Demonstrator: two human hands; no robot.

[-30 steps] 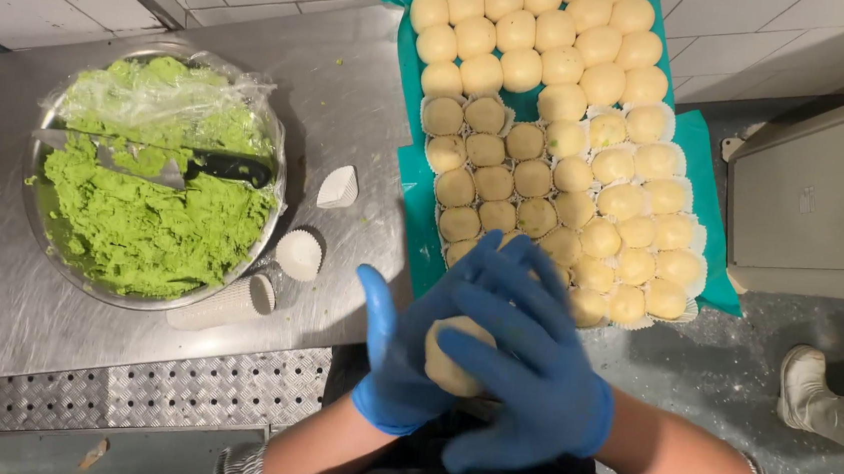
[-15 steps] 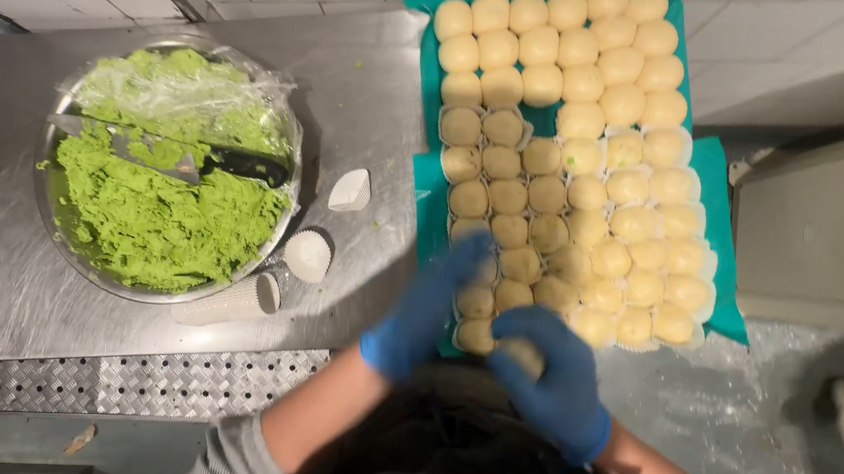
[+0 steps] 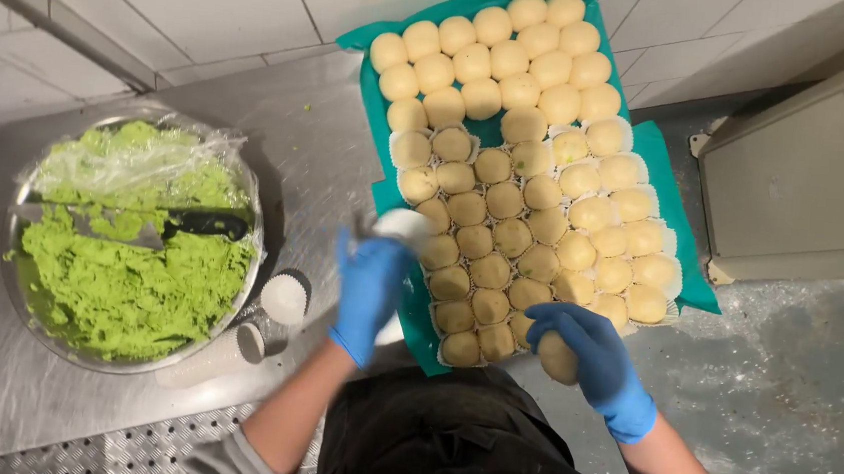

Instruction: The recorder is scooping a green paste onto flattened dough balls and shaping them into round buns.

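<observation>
At frame centre, the green tray (image 3: 664,172) of dough balls is partly covered by gloved hands. A dough ball (image 3: 558,357) is gripped in the right hand (image 3: 588,355); a blurred white paper cup (image 3: 402,226) is pinched by the left hand (image 3: 368,288).

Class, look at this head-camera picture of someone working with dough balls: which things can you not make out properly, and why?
- Left hand: motion-blurred; the white paper cup at its fingertips is smeared.
- Dough ball: partly covered by the right hand.
- Knife in the bowl: blade partly under green paste and plastic wrap.
- Grey box: cut off by the right edge.
</observation>
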